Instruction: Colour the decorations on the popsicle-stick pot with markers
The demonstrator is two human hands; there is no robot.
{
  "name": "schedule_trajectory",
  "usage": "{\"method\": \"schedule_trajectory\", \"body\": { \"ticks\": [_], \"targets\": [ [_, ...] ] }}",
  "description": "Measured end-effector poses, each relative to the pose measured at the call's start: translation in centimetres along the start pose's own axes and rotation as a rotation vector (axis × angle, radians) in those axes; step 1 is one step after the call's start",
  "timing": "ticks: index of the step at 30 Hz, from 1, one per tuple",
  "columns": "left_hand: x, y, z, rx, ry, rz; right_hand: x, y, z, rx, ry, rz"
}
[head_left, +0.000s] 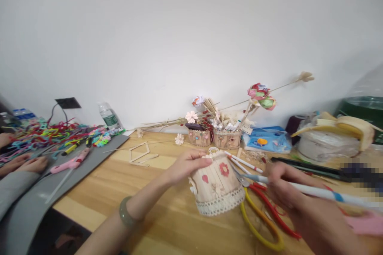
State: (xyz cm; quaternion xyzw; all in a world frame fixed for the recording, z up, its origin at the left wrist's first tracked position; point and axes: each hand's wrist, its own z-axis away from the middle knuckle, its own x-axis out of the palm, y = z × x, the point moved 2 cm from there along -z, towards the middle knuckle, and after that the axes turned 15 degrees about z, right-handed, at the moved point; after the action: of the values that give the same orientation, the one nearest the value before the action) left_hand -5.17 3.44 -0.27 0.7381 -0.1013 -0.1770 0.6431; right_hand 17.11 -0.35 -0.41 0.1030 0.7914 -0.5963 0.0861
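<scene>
My left hand (190,167) is closed round the edge of a small pot (220,187) made of wooden sticks. Lace trims its lower rim, and red and cream flower shapes with a small red heart decorate the side. In my right hand (291,195) I grip a white marker pen (317,192) with blue bands, its grey-blue end pointing toward the pot's right side. Whether the tip touches the pot I cannot tell. Under the pen lie yellow-handled scissors (263,239) and a red-handled tool (273,211). White-and-red pens (247,163) rest just behind the pot.
Two decorated wooden boxes (199,137) with dried flowers stand against the wall. A blue wipes pack (266,141) and a banana peel (356,123) are at right. On the left, another person's hands (34,165) rest near a pink glue gun (70,163) and coloured pipe cleaners (62,135).
</scene>
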Motion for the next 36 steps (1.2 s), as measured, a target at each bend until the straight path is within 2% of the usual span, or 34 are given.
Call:
{"method": "schedule_trajectory", "body": {
  "ticks": [4,9,16,22,27,31,36],
  "targets": [
    [1.2,-1.0,0.2,-0.018,-0.005,0.148,3.5,-0.7,-0.7,0.006,-0.034,-0.059],
    [1.3,-1.0,-0.1,-0.07,-0.059,0.225,5.1,0.0,-0.5,-0.051,-0.09,-0.035],
    [1.5,-0.5,-0.8,-0.111,-0.112,0.254,5.5,0.2,-0.7,-0.11,-0.041,0.017],
    [1.9,-0.9,-1.1,-0.167,-0.111,0.293,5.4,0.7,-0.5,-0.224,0.07,0.044],
    [2.0,-1.0,-1.1,-0.181,-0.1,0.327,5.5,0.5,-0.6,-0.245,0.042,0.072],
    [2.0,-0.8,-1.1,-0.143,-0.106,0.305,5.2,-0.4,-0.4,-0.229,0.029,0.259],
    [1.9,-0.7,-1.1,-0.092,-0.119,0.227,4.7,-1.1,-0.4,-0.288,0.016,0.488]
  ]
}}
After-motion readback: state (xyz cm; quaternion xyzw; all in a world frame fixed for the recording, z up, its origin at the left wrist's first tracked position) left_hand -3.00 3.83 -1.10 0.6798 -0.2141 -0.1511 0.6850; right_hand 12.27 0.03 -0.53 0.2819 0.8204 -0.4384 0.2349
